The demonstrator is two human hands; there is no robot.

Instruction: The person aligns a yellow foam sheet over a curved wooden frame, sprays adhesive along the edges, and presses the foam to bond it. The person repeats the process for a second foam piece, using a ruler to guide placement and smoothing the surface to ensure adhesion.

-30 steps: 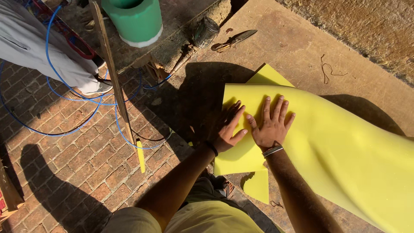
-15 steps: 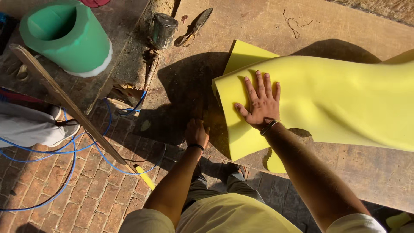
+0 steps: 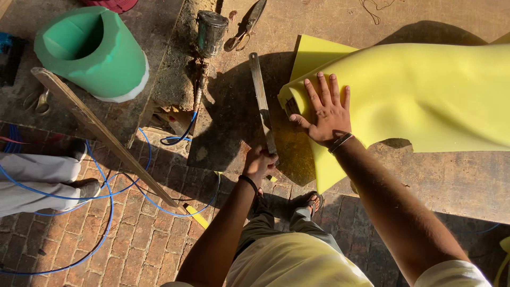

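Far left: a grey-trousered leg (image 3: 37, 178) and dark shoe of another person on worn red-brown brick floor (image 3: 133, 239), crossed by loops of thin blue hose (image 3: 109, 207). Above it, a thick roll of green foam (image 3: 90, 50), cylindrical, soft-walled, white along the lower edge. Leaning across the scene, a long flat wooden slat (image 3: 101, 133), rough and pale. Further right, a grimy metal spray gun with a round cup (image 3: 211, 32), and dark metal shears (image 3: 247, 24) lying on the dusty brown tabletop (image 3: 425, 175).

Near the middle, left hand (image 3: 260, 162) clenched around the lower end of a long narrow metal blade (image 3: 261, 101), straight, dull grey, lying flat on the tabletop just left of the foam edge; black band at the wrist.

To the right, right hand (image 3: 325, 109) pressed flat with fingers (image 3: 311, 93) spread and released, gripping nothing, on the corner of a thick yellow foam sheet (image 3: 425, 95). Smooth, matte, spongy, bulging in a soft wave over the tabletop, one corner hanging past the near edge. 2 feet in sandals below.
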